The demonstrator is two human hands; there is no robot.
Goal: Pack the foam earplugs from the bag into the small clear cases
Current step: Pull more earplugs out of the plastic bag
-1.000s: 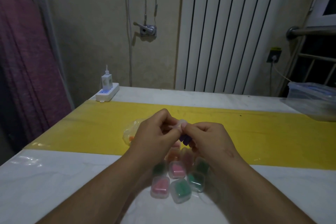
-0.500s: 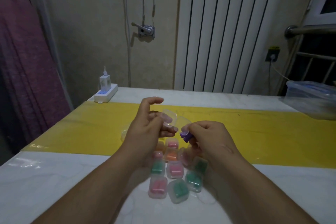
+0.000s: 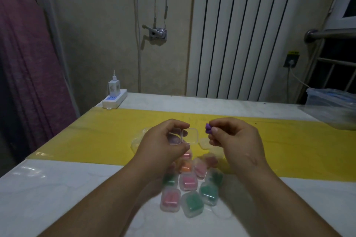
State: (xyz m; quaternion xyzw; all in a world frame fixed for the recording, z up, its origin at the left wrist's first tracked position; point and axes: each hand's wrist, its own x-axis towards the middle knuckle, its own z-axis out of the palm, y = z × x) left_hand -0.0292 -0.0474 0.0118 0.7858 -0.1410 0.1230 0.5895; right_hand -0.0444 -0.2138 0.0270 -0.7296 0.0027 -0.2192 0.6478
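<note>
On the white table, nearer than the yellow band, sits a huddle of closed small cases holding pink, green and orange plugs. Over the band's near edge the left hand has its fingers clamped round an open clear case, its lid flipped out to the right. Just beside it, not touching, the right hand holds purple foam earplugs, fingers pinched together on them. The crumpled bag lies on the band behind the left hand. Past the band's far left corner rests a socket block.
</note>
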